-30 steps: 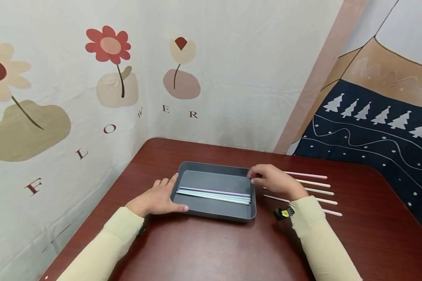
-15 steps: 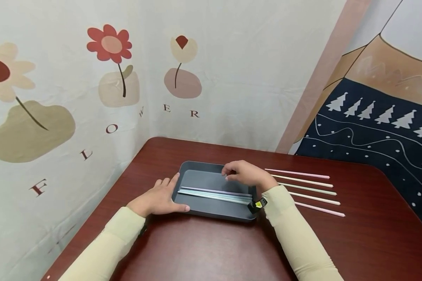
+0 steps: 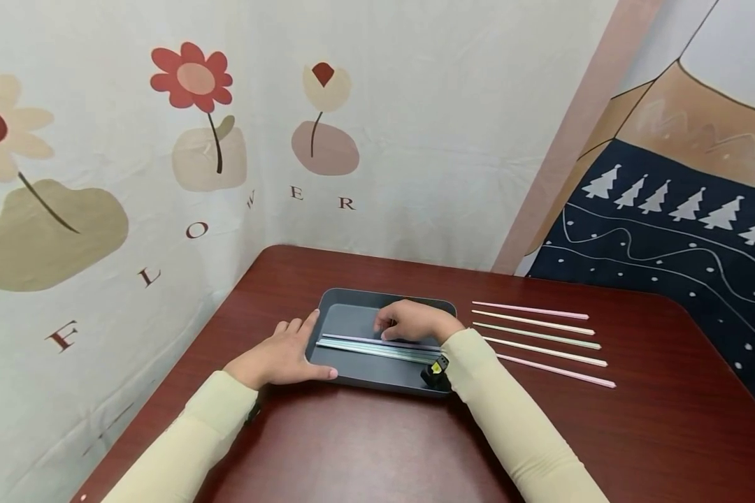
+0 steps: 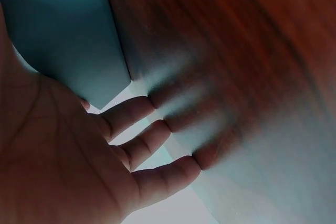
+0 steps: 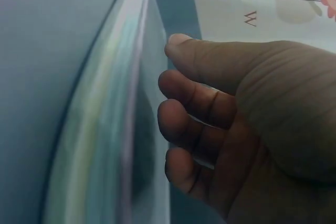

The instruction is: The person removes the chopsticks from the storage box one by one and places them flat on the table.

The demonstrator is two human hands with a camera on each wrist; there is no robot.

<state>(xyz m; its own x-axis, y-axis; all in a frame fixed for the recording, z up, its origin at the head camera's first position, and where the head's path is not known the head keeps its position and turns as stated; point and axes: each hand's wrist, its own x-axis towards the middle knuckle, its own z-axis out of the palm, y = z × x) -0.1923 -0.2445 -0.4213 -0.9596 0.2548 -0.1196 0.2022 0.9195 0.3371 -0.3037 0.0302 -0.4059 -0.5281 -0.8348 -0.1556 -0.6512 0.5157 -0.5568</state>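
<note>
A grey rectangular tray (image 3: pixel 347 316) rests on the table, with a bundle of pastel chopsticks (image 3: pixel 371 349) lying lengthwise inside. My left hand (image 3: pixel 279 358) touches the tray's left end, its thumb along the near rim and its fingers spread. In the left wrist view, those fingers (image 4: pixel 168 174) reach past the tray's blue-grey wall (image 4: pixel 63 30). Over the tray, just behind the bundle, is my right hand (image 3: pixel 412 321) with loosely bent fingers. The right wrist view shows nothing between its thumb (image 5: pixel 210 61) and fingers, with the chopsticks (image 5: pixel 107 129) alongside, apart from them.
Several more chopsticks (image 3: pixel 535 334), pink, cream and green, lie spaced out in a row on the dark red table (image 3: pixel 377 447) right of the tray. Behind the table hangs a pale cloth with flowers (image 3: pixel 415 140), and a dark tree-patterned cloth (image 3: pixel 654 237) is at right.
My right hand has moved left from the tray's right rim to above its middle, then lower toward the bundle. The left hand stays at the tray's left end.
</note>
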